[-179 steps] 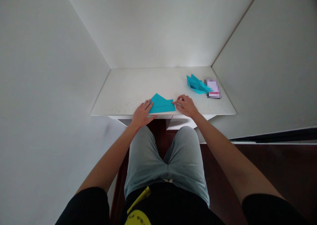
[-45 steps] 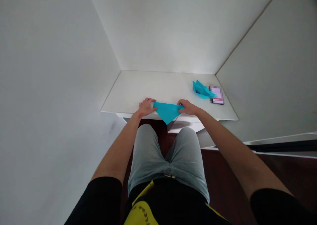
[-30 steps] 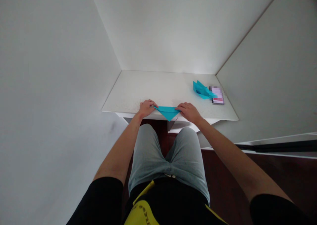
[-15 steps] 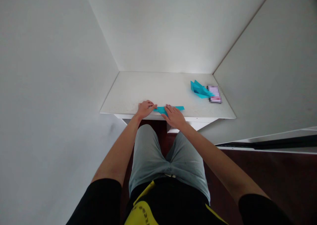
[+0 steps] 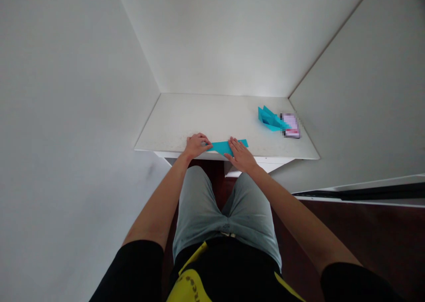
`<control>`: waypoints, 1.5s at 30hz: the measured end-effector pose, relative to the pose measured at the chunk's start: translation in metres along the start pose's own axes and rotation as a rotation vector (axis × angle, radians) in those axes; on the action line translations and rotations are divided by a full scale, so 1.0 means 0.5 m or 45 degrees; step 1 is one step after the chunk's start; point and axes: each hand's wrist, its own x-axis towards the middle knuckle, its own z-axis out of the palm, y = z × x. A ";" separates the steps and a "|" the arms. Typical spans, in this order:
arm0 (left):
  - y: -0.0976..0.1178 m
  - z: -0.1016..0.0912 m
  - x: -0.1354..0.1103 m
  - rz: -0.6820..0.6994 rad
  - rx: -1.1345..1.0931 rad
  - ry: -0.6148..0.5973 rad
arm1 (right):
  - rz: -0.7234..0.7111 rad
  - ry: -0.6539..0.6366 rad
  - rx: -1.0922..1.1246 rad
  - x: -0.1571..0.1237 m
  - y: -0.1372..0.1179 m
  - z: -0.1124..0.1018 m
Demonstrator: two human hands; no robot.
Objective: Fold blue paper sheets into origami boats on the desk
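Observation:
A folded strip of blue paper (image 5: pixel 222 146) lies along the front edge of the white table (image 5: pixel 186 120). My left hand (image 5: pixel 196 144) rests on its left end with curled fingers pressing down. Flat on the paper's right part lies my right hand (image 5: pixel 241 155), fingers stretched out and pointing away from me.
A finished blue folded paper shape (image 5: pixel 268 118) sits at the back right of the table, next to a blurred pink and white object (image 5: pixel 291 125). White walls close the table in on the left, back and right. My knees are under the front edge.
The paper's hanging triangular point has been folded up, leaving a flat strip on the table. My right hand moved from the paper's right corner onto its middle and flattened out.

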 end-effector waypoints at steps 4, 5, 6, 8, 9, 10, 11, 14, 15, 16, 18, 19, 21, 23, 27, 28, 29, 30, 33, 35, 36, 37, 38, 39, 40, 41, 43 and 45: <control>-0.003 0.004 0.002 0.011 -0.006 0.020 | 0.038 0.016 -0.045 -0.035 0.056 -0.023; -0.003 0.005 0.002 0.011 -0.004 0.026 | 0.035 0.015 -0.058 -0.042 0.065 -0.026; -0.003 0.005 0.001 0.012 -0.001 0.032 | 0.027 0.013 -0.071 -0.048 0.072 -0.029; 0.001 0.004 -0.003 0.020 0.006 0.036 | -0.002 0.008 -0.092 -0.056 0.078 -0.031; 0.003 0.004 -0.007 0.026 0.015 0.033 | -0.018 0.010 -0.098 -0.059 0.078 -0.031; 0.006 0.004 -0.013 0.036 0.028 0.030 | -0.030 0.018 -0.102 -0.061 0.078 -0.030; 0.010 0.004 -0.021 0.052 0.046 0.027 | -0.035 0.033 -0.104 -0.063 0.076 -0.029; 0.017 0.008 -0.053 0.132 0.107 0.019 | -0.005 0.105 -0.092 -0.070 0.071 -0.026; 0.017 0.010 -0.064 0.174 0.122 0.013 | 0.011 0.134 -0.082 -0.073 0.069 -0.026; 0.017 0.012 -0.074 0.216 0.133 0.004 | 0.022 0.159 -0.070 -0.077 0.068 -0.026; 0.016 0.017 -0.090 0.271 0.139 -0.009 | 0.035 0.193 -0.047 -0.082 0.068 -0.030; 0.016 0.019 -0.094 0.274 0.130 -0.007 | 0.042 0.201 -0.037 -0.085 0.068 -0.032; 0.018 0.022 -0.095 0.236 0.087 0.015 | 0.081 0.226 -0.014 -0.085 0.071 -0.040; 0.023 0.024 -0.087 0.186 0.020 0.034 | 0.141 0.257 0.039 -0.078 0.076 -0.050; 0.033 0.024 -0.058 0.047 -0.133 0.059 | 0.315 0.276 0.251 -0.050 0.090 -0.068; 0.035 0.025 -0.050 -0.007 -0.168 0.076 | 0.370 0.272 0.309 -0.041 0.094 -0.071; 0.036 0.025 -0.044 -0.060 -0.195 0.094 | 0.420 0.266 0.358 -0.033 0.096 -0.073; 0.038 0.026 -0.038 -0.104 -0.210 0.110 | 0.458 0.258 0.392 -0.025 0.099 -0.075; 0.044 0.032 -0.030 -0.157 -0.192 0.146 | 0.491 0.248 0.355 -0.007 0.103 -0.075; 0.047 0.037 -0.032 -0.133 -0.159 0.188 | 0.450 0.252 0.258 -0.001 0.105 -0.071; 0.047 0.039 -0.035 -0.113 -0.144 0.207 | 0.424 0.261 0.211 0.000 0.106 -0.069; 0.047 0.041 -0.038 -0.091 -0.132 0.224 | 0.401 0.274 0.172 0.001 0.107 -0.066; 0.046 0.042 -0.041 -0.061 -0.125 0.230 | 0.388 0.293 0.144 0.001 0.109 -0.063; 0.044 0.043 -0.044 -0.027 -0.123 0.225 | 0.387 0.316 0.125 0.001 0.111 -0.059; 0.042 0.043 -0.046 0.014 -0.125 0.211 | 0.394 0.341 0.114 0.001 0.114 -0.056; 0.040 0.042 -0.047 0.057 -0.128 0.192 | 0.404 0.364 0.111 0.002 0.118 -0.052; 0.037 0.038 -0.047 0.115 -0.132 0.149 | 0.406 0.396 0.134 0.007 0.126 -0.047; 0.037 0.035 -0.045 0.119 -0.119 0.114 | 0.379 0.407 0.172 0.014 0.133 -0.046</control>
